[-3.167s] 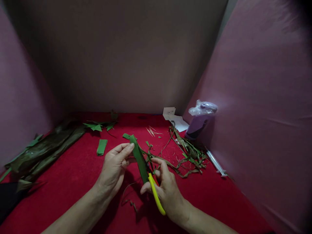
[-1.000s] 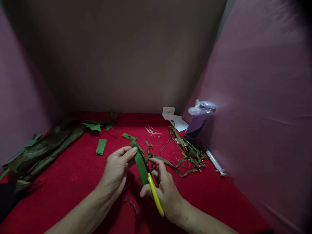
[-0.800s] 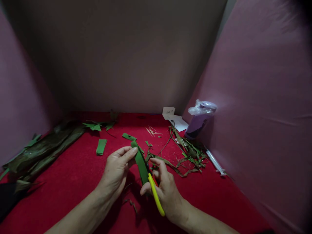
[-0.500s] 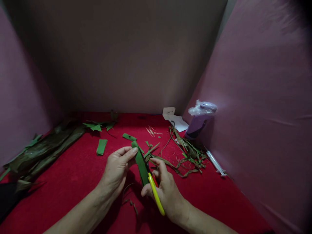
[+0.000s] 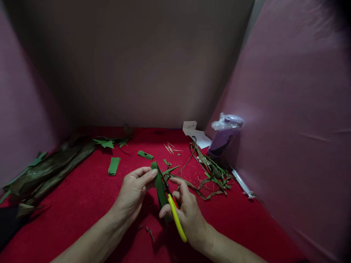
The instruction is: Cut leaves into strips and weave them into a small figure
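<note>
A long green leaf strip (image 5: 160, 188) is pinched near its upper end between the thumb and fingers of my left hand (image 5: 135, 188). My right hand (image 5: 185, 206) grips scissors (image 5: 177, 219) with yellow and red handles. Their dark blades lie along the right edge of the strip, pointing up and away from me. Whether the blades are fully closed I cannot tell. The strip's lower end passes behind my right thumb. Just beyond the blades, thin green leaf scraps (image 5: 171, 170) lie on the red cloth (image 5: 90, 204).
Cut leaf pieces (image 5: 114, 166) and toothpicks (image 5: 171, 148) lie farther back. Long dried leaves (image 5: 52, 170) stretch along the left. At the right are a heap of leaf trimmings (image 5: 216, 173), a syringe (image 5: 242, 183), white paper (image 5: 201, 138) and a purple bottle (image 5: 223, 138) with plastic wrap on top.
Both hands have shifted slightly to the right with the leaf strip and scissors. The scissor blades show a little more beside the strip. Other things lie as before.
</note>
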The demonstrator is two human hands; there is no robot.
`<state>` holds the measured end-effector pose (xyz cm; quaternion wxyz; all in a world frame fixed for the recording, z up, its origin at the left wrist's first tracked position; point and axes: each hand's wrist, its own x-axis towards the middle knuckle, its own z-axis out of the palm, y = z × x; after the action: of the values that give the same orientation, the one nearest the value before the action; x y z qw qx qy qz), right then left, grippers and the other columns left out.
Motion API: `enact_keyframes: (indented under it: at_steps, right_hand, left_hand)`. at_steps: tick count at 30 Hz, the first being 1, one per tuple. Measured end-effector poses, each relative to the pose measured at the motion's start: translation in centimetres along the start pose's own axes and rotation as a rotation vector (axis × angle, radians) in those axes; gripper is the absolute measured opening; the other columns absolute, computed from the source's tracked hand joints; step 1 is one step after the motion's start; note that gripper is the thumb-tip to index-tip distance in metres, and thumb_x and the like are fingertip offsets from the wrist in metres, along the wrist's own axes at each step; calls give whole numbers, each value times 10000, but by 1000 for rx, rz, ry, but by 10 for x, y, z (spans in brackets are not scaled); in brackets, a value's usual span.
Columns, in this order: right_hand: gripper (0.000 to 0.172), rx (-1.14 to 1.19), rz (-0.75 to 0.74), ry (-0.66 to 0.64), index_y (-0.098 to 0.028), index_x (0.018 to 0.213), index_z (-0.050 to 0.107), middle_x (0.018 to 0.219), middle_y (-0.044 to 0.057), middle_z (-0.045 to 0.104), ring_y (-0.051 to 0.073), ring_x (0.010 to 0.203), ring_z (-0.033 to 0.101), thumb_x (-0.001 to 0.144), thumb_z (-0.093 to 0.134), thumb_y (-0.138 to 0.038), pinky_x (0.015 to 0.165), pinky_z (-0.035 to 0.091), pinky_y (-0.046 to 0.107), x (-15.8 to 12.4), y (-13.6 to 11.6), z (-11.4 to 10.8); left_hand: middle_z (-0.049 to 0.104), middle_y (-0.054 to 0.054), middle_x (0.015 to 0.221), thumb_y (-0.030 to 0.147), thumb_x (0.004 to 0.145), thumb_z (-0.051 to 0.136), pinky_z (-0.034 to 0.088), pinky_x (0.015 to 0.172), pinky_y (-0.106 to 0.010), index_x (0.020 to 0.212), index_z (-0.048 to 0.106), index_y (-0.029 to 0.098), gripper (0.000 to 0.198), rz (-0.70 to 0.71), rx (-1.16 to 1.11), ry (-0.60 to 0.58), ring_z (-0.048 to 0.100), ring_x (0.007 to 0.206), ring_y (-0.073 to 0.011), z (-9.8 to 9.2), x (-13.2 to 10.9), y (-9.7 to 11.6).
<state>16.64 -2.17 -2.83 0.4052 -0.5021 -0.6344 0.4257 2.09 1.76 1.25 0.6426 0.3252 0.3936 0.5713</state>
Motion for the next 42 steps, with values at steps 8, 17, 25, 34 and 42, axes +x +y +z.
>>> enact_keyframes:
  at_steps: [8, 17, 25, 34, 42]
  right_hand:
    - [584, -7, 16, 2, -200, 1171, 378, 563, -96, 459, 86, 481, 420, 655, 635, -104, 469, 336, 189, 0, 1, -1]
    - [630, -42, 4, 44, -235, 1182, 386, 678, -73, 400, 82, 523, 411, 628, 673, -148, 475, 345, 190, 2, 3, -4]
    - [673, -53, 32, 44, -239, 1204, 386, 674, -71, 388, 87, 542, 361, 605, 667, -119, 495, 334, 195, 1, 0, -5]
    - [573, 53, 19, 22, -217, 1185, 383, 583, -86, 494, 88, 496, 445, 664, 550, -48, 490, 343, 190, 2, -2, -3]
    - [462, 32, -5, 87, -172, 1173, 352, 614, -53, 568, 124, 558, 530, 781, 582, -252, 568, 394, 234, 8, -7, -11]
  left_hand:
    - [647, 8, 600, 182, 616, 750, 483, 582, -173, 632, 673, 136, 91, -14, 0, 14, 579, 561, -83, 0, 0, 0]
    - [654, -21, 625, 212, 617, 748, 472, 565, -204, 645, 672, 130, 115, -54, 51, -25, 586, 566, -107, -1, 1, -6]
    - [651, -21, 634, 199, 636, 732, 476, 567, -206, 650, 668, 128, 97, -63, 60, -22, 583, 569, -104, 0, 1, -5]
    - [664, -32, 644, 197, 634, 732, 489, 582, -220, 653, 675, 128, 91, -64, 57, -47, 591, 574, -114, 0, 2, -5]
    - [634, -6, 617, 174, 673, 708, 488, 560, -190, 648, 653, 120, 82, -103, 42, -28, 582, 573, -93, -1, -1, -1]
